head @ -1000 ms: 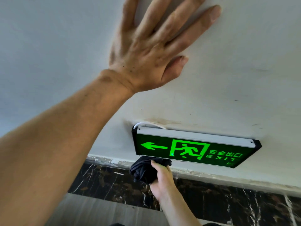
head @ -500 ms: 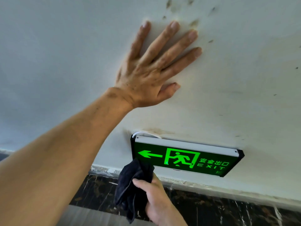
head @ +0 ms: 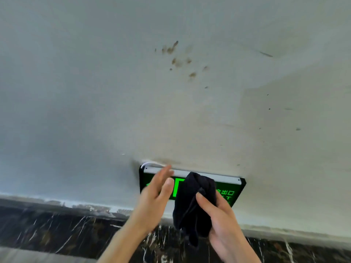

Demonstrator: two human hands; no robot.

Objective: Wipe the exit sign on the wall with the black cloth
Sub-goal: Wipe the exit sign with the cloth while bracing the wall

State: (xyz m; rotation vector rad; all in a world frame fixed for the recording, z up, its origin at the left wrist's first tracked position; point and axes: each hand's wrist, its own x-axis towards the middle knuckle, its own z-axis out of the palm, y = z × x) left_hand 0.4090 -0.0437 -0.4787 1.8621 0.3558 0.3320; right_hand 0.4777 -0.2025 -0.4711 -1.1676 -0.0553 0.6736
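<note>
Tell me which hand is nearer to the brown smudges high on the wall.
Left. The left hand reaches up with open fingers, directly below the brown smudges; the right hand sits lower and further right, holding the black cloth.

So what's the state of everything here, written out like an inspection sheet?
Surface: pale wall, brown smudges above the sign.
Job's things: lit green exit sign mounted low on the wall; black cloth bunched in front of it, hiding its middle.
Clutter: nothing seen.
Hands: right hand grips the cloth; left hand open and flat, empty, beside the cloth.
Cables: white wire looping at the sign's top left corner.
Surroundings: dark marble skirting with white veins below the wall.
</note>
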